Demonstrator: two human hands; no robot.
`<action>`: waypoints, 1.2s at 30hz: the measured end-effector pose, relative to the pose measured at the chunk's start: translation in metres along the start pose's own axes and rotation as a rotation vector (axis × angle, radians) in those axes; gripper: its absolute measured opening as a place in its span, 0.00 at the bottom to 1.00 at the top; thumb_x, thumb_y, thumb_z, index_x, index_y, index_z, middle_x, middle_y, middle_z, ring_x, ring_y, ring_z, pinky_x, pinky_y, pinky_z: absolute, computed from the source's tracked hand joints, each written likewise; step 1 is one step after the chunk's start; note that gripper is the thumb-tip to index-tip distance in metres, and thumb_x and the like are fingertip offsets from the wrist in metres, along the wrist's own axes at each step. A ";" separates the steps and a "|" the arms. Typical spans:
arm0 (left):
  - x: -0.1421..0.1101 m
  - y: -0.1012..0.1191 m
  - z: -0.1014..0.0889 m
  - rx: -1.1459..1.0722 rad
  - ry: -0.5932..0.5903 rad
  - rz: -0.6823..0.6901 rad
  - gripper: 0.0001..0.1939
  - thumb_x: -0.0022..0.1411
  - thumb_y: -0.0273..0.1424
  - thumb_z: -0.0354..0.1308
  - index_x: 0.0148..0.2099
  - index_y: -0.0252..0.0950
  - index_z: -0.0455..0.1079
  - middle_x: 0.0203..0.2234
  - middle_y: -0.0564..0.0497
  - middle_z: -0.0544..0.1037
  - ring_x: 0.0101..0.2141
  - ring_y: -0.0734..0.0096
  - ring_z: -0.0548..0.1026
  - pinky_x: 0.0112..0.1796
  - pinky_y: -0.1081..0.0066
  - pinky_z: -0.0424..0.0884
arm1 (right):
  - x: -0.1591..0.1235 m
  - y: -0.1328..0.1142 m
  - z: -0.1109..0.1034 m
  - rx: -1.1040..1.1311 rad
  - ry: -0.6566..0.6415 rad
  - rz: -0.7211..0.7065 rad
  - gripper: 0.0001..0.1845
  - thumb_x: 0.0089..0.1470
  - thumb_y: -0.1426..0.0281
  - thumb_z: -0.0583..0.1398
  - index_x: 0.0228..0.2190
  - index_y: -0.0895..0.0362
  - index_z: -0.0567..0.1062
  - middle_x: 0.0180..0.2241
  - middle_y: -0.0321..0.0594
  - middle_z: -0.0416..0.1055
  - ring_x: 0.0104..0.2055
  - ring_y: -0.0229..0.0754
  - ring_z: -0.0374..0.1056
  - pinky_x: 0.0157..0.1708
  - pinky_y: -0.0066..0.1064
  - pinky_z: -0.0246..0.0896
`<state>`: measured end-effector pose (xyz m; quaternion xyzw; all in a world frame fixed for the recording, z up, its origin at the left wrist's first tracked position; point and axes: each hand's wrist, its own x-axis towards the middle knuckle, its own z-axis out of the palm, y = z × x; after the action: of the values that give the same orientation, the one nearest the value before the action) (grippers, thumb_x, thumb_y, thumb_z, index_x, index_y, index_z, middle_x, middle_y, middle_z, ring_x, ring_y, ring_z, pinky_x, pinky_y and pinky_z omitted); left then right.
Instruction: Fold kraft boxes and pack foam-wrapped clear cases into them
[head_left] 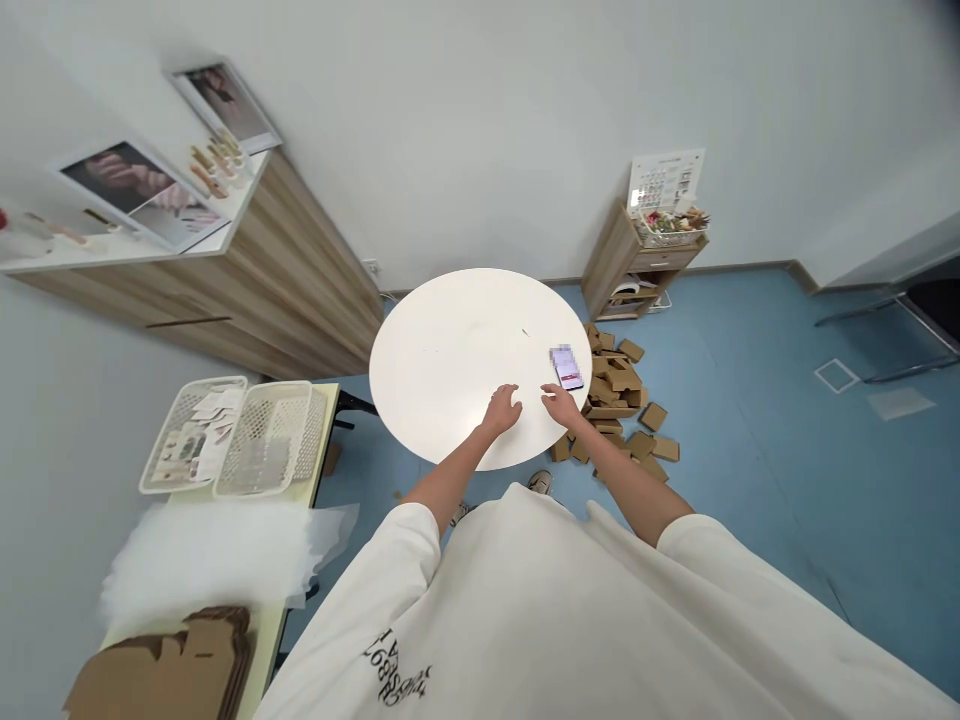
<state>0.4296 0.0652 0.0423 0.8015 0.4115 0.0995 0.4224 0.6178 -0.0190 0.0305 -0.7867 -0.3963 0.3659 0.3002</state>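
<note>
Both my hands are over the near right part of a round white table. My left hand holds nothing, with its fingers apart and pointing forward. To its right is my right hand, also without anything in it, its thumb and fingers spread. A smartphone with a lit, partly blurred screen lies on the table just beyond my right hand. A small thin dark object lies farther back on the tabletop, too small to name. Whether my fingers touch the table I cannot tell.
Small cardboard boxes lie heaped on the floor right of the table. A wooden cabinet stands behind them. On a side table at left are plastic baskets, translucent sheets and flattened cardboard.
</note>
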 end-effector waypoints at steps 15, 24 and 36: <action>-0.132 -0.163 -0.120 -0.093 0.217 -0.188 0.25 0.67 0.29 0.51 0.65 0.36 0.63 0.64 0.40 0.67 0.65 0.55 0.63 0.64 0.54 0.60 | -0.042 -0.131 0.202 -0.090 -0.306 -0.165 0.22 0.62 0.67 0.56 0.56 0.53 0.73 0.60 0.44 0.70 0.52 0.44 0.72 0.55 0.37 0.67; -0.162 -0.187 -0.153 -0.141 0.398 -0.312 0.25 0.67 0.30 0.50 0.65 0.35 0.63 0.64 0.40 0.66 0.65 0.54 0.63 0.64 0.56 0.60 | -0.023 -0.186 0.237 -0.161 -0.448 -0.326 0.21 0.61 0.68 0.56 0.54 0.52 0.75 0.58 0.43 0.72 0.53 0.44 0.72 0.56 0.37 0.67; -0.214 -0.207 -0.169 -0.164 0.541 -0.512 0.24 0.69 0.36 0.49 0.64 0.38 0.64 0.64 0.41 0.67 0.63 0.54 0.65 0.61 0.57 0.63 | -0.019 -0.218 0.312 -0.188 -0.691 -0.493 0.17 0.61 0.71 0.55 0.49 0.52 0.77 0.52 0.40 0.76 0.50 0.42 0.74 0.55 0.37 0.67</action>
<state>0.0872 0.0699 0.0311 0.5809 0.6859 0.2312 0.3724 0.2680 0.1322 0.0315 -0.5238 -0.6810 0.4876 0.1553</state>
